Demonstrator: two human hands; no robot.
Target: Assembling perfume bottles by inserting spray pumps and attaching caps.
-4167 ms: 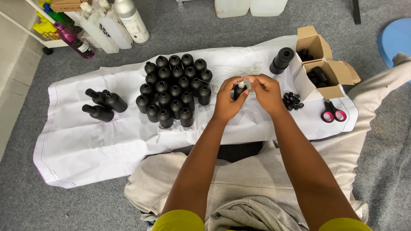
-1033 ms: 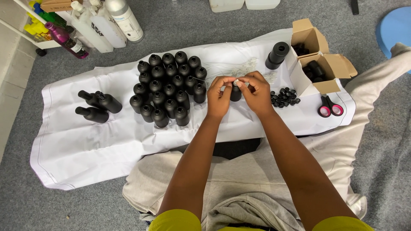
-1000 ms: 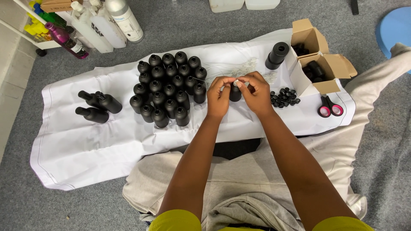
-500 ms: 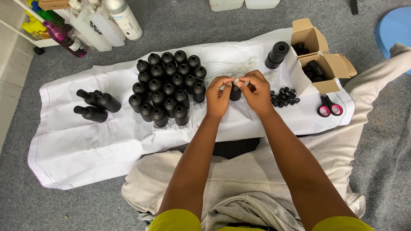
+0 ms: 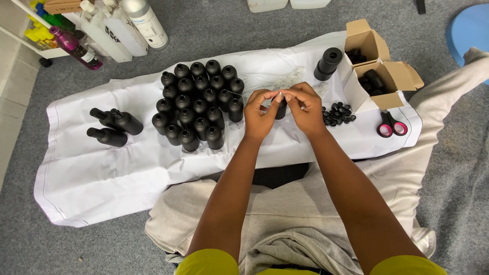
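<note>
My left hand and my right hand meet fingertip to fingertip over the white cloth. Together they pinch a small pale clear piece. Just below it, between the two hands, a black bottle shows partly; I cannot tell whether it stands on the cloth or is held. Left of my hands stands a tight cluster of several upright black bottles. A pile of small black caps lies just right of my right hand.
Three black bottles lie on the cloth's left part. Clear plastic pieces, a black cylinder, two open cardboard boxes and pink-handled scissors lie beyond and to the right. Large plastic bottles stand on the grey carpet at top left.
Both hands stay joined over the black bottle, with only small finger movements on the pale piece. The view has shifted slightly.
</note>
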